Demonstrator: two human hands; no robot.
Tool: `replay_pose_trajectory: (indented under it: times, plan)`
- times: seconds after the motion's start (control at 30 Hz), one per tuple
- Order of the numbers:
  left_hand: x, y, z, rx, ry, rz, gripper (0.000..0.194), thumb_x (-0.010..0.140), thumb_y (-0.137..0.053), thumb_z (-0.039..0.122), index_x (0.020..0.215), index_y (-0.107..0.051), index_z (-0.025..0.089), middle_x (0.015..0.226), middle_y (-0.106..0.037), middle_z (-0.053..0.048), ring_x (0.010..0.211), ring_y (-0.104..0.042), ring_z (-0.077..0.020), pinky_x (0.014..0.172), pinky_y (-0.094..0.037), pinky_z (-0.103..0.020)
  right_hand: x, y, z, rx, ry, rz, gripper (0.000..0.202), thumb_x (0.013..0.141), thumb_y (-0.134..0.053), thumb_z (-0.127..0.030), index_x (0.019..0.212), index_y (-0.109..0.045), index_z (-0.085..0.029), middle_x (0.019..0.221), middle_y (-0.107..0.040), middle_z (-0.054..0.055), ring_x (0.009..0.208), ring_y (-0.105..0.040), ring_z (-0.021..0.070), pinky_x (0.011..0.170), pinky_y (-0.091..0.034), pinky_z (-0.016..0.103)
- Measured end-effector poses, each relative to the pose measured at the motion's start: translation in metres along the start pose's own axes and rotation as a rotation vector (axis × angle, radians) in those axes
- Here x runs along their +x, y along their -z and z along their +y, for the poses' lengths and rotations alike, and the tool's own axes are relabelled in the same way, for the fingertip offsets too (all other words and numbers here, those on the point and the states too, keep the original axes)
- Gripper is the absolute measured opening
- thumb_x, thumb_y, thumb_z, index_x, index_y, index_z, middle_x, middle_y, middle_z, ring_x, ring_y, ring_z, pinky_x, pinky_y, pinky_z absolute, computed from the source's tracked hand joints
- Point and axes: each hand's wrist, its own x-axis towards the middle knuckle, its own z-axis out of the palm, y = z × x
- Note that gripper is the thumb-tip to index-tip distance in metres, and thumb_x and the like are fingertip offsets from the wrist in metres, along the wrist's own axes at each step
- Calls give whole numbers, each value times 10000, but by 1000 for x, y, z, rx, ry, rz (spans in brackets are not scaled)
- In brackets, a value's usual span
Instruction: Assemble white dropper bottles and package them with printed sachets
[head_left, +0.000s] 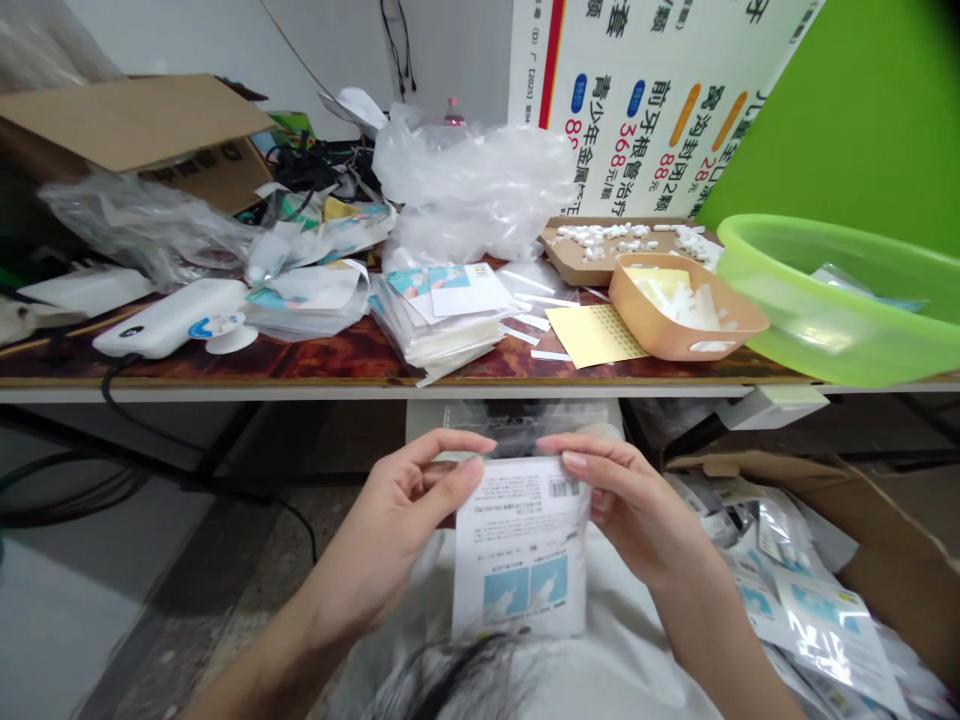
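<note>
Over my lap, both hands hold a flat clear plastic packet with a printed card showing through it. Small text, a barcode and two blue pictures are on the card. My left hand pinches the packet's upper left corner between thumb and fingers. At the upper right corner, my right hand grips it the same way, thumb in front and fingers partly hidden behind. A transparent film flap seems to rise between the fingertips above the card's top edge.
On the table are a stack of packets, an orange bin, a yellow sheet, a cardboard tray of small white pieces, a green basin and a white device. A carton of filled packets stands low right.
</note>
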Motion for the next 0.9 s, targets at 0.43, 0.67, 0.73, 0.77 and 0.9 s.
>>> replay_pose_trajectory:
  times: [0.43,0.67,0.73,0.77,0.9]
  plan:
    - [2,19,0,288,-206,-128,76,910,-638,275,884,-708,270,724,-672,42,660,-587,-103,616,-467,-170,9,21,17,-58,333,-192,110,773,-717,-333,824,-806,-292,742,-461,-7,570,-438,92,445,-356,209]
    - [5,27,-3,330,-277,-128,65,872,-685,263,816,-658,244,715,-658,44,599,-557,-95,553,-428,-160,8,25,20,-47,377,-220,161,762,-764,-342,922,-782,-340,715,-493,-22,551,-438,93,450,-386,201]
    - [7,31,-6,293,-235,-119,67,884,-682,294,882,-622,264,694,-668,53,601,-575,-99,568,-438,-162,6,22,19,-41,372,-206,340,752,-782,-310,1083,-727,-370,685,-471,-48,538,-418,88,464,-389,195]
    - [8,33,-8,271,-209,-117,84,897,-669,310,926,-598,276,683,-674,56,603,-586,-103,575,-444,-165,5,20,18,-38,370,-199,413,748,-790,-299,1143,-696,-371,675,-459,-57,538,-409,87,472,-389,192]
    - [11,36,-13,216,-140,-150,126,942,-610,345,1023,-526,297,695,-692,55,626,-612,-110,590,-454,-170,3,12,15,-50,370,-169,439,750,-797,-312,1171,-672,-316,724,-483,-50,619,-442,89,567,-416,197]
